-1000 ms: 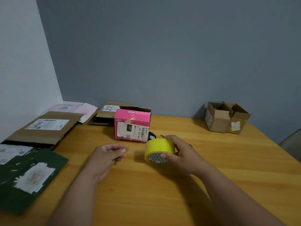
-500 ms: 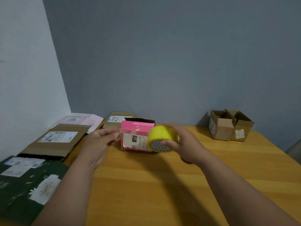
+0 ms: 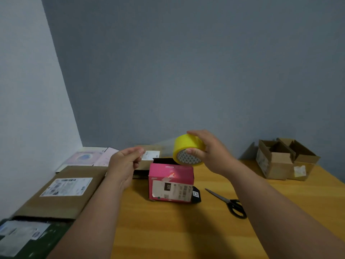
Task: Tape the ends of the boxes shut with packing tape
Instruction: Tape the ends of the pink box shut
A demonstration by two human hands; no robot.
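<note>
A pink box [image 3: 170, 182] with a white shipping label stands on the wooden table [image 3: 168, 230], its top flap open. Above its right corner my right hand [image 3: 207, 152] holds a yellow roll of packing tape [image 3: 187, 149] in the air. My left hand [image 3: 124, 164] is raised to the left of the roll, thumb and fingers pinched on the end of a clear strip of tape [image 3: 158, 144] that stretches from the roll.
Black scissors [image 3: 228, 202] lie on the table right of the pink box. Two open brown cardboard boxes [image 3: 285, 159] stand at the back right. Flattened cartons and mailers [image 3: 63, 189] lie stacked along the left wall, and another flat brown box [image 3: 147, 156] lies behind the pink one.
Both hands rose from the table with the tape roll. The left hand took the tape's end and drew a strip out to the left. The scissors are now uncovered.
</note>
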